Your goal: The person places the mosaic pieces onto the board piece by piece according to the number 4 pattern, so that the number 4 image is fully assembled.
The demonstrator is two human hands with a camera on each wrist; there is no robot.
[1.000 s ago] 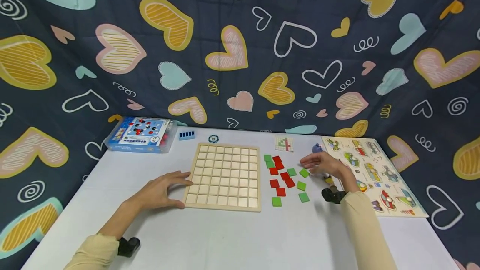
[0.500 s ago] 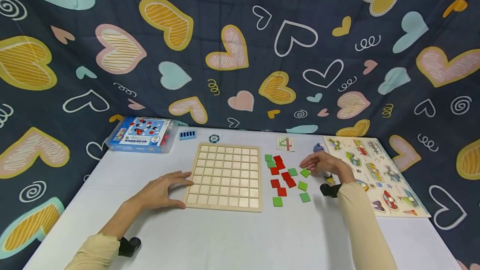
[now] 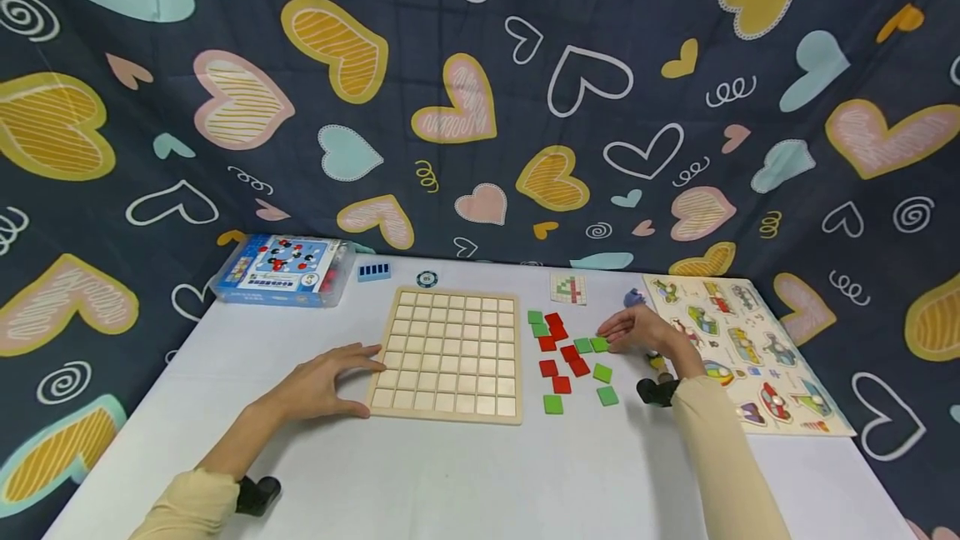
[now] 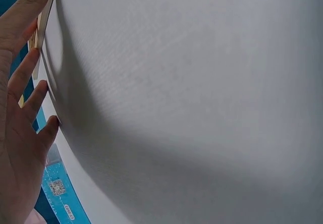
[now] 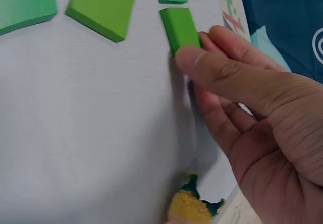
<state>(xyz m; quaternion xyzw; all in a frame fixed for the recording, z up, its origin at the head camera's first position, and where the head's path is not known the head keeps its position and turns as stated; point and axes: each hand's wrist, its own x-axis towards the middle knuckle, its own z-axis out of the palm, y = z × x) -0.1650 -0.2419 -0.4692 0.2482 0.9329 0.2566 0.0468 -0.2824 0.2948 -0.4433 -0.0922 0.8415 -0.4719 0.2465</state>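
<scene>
White desk (image 3: 465, 473) under us, heart-print cloth (image 3: 480, 107) behind. At far left sits a blue box (image 3: 281, 269). Our left hand (image 3: 318, 386) lies flat, fingers (image 4: 22, 77) spread and straight, touching the left edge of the wooden grid (image 3: 450, 354). Right of the grid lie red and green tiles (image 3: 570, 361). Our right hand (image 3: 645, 332) pinches a green tile (image 5: 180, 28) at its fingertips, low on the desk, just left of the vehicle puzzle (image 3: 750, 357).

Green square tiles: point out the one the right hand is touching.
The green square tile at the right hand's fingertips, rightmost in the upper cluster; the other green tiles lie untouched.
</scene>
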